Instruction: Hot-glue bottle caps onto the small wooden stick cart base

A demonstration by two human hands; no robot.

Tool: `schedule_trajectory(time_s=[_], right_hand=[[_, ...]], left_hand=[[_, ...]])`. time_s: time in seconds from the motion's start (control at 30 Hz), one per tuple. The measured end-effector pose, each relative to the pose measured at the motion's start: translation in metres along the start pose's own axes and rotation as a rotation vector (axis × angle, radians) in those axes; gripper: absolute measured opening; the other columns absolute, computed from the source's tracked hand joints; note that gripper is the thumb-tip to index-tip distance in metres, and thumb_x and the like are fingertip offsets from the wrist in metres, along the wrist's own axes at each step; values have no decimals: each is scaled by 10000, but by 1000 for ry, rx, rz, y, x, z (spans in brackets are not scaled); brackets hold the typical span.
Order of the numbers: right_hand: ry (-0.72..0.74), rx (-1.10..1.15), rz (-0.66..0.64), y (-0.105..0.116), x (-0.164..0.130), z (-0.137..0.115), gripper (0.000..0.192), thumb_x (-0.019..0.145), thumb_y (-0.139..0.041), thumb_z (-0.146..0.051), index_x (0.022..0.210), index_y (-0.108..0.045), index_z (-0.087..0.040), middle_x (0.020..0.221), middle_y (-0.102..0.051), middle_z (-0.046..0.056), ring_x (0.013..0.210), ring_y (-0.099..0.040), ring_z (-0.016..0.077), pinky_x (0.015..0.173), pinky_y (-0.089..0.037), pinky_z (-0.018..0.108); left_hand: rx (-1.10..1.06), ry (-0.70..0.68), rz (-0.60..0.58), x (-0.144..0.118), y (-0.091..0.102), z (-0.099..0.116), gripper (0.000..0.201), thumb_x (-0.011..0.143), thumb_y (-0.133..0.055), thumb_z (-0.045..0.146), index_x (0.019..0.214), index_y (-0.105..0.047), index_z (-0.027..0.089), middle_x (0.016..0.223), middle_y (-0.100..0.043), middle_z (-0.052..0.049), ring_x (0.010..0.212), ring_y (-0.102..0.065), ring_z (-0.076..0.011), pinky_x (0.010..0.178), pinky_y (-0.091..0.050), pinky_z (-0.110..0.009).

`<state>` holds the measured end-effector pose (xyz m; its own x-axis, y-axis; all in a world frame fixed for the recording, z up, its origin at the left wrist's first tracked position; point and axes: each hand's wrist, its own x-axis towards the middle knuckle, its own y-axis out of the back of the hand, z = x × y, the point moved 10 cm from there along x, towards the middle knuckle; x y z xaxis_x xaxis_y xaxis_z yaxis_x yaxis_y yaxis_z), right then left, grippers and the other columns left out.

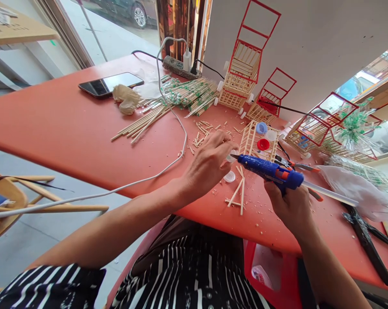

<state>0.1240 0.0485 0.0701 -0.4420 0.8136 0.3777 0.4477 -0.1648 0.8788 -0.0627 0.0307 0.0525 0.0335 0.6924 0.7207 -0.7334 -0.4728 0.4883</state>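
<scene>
Two hands working close together at the near edge of the tabletop (68, 124). Right hand (290, 206) is closed around the grip of a blue glue gun (269, 169), held roughly level with the nozzle pointing left, so the tip lands right at the left fingers. A clear glue stick (332, 194) pokes out the back of the gun.

Left hand (210, 161) is curled, fingertips pinching a small white cap (230, 157) just at the nozzle tip. Held up off the surface, probably so glue goes on the piece and not the tabletop. Most of the cap is hidden by the fingers.

A second white cap (229, 176) lies just below the nozzle, next to a few crossed sticks (238, 194), within easy reach. Just beyond the gun lies a flat stick lattice (250, 141) with a blue cap (261, 127), red cap (263, 144) and a white one resting on it, parked like a parts tray.

Further out: a loose bundle of bamboo sticks (142, 122), a green-printed stick pile (194, 92), and finished stick carts with red frames (245, 68) lined up against the wall, clear of the work zone. A white cable (181, 128) runs across the tabletop from a power strip (177, 66) at the back. A phone (110, 83) sits far left, well apart from the offcuts.
</scene>
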Motion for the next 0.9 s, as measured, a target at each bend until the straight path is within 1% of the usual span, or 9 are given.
schedule_trajectory(time_s=[0.1, 0.23, 0.4, 0.57, 0.67, 0.77, 0.9], right_hand=[[7, 4, -19, -1, 2, -4, 651, 985, -345, -829, 614, -368, -294, 425, -314, -48, 361, -308, 132, 401, -173, 333], [9, -4, -26, -1, 2, -6, 681, 972, -297, -865, 598, -317, -296, 415, -289, -54, 351, -283, 121, 388, -161, 328], [-3, 7, -39, -3, 1, -3, 654, 978, -372, -828, 605, -365, -291, 401, -276, -52, 341, -276, 130, 399, -168, 340], [11, 5, -38, -5, -2, -1, 593, 1003, -422, -749, 653, -483, -274, 407, -274, -50, 360, -284, 143, 417, -174, 340], [6, 6, -41, -5, -2, 0, 580, 999, -444, -732, 655, -514, -270, 419, -282, -45, 369, -295, 147, 419, -204, 335], [-1, 6, -51, -5, -2, 0, 581, 993, -453, -732, 638, -501, -274, 434, -318, -33, 383, -315, 150, 423, -228, 330], [9, 1, -37, -3, 1, -2, 626, 986, -423, -771, 596, -407, -282, 418, -323, -32, 372, -320, 140, 420, -193, 318]], left_hand=[[1, 15, -14, 0, -1, -1, 220, 911, -589, 12, 1040, -666, 173, 1062, -664, -62, 1045, -631, -220, 930, -534, -352], [3, 8, -19, -1, -1, 0, 229, 901, -591, 8, 1044, -662, 171, 1071, -657, -66, 1056, -630, -225, 929, -534, -351], [-9, 2, -23, -1, -1, 1, 234, 894, -597, 9, 1043, -654, 180, 1075, -648, -60, 1062, -625, -222, 929, -535, -347], [-15, 19, -33, -2, -2, -1, 251, 888, -595, 9, 1059, -650, 184, 1066, -642, -59, 1053, -615, -224, 917, -533, -347], [-10, 22, -35, -2, -2, -1, 256, 881, -591, 5, 1051, -641, 189, 1074, -640, -59, 1070, -610, -224, 931, -530, -350], [-7, 21, -37, -2, -2, -2, 239, 889, -588, 15, 1042, -632, 194, 1078, -636, -53, 1072, -610, -218, 945, -529, -349], [-16, 15, -23, -2, -2, -2, 247, 898, -590, 24, 1077, -637, 187, 1086, -636, -53, 1080, -616, -214, 935, -532, -342]])
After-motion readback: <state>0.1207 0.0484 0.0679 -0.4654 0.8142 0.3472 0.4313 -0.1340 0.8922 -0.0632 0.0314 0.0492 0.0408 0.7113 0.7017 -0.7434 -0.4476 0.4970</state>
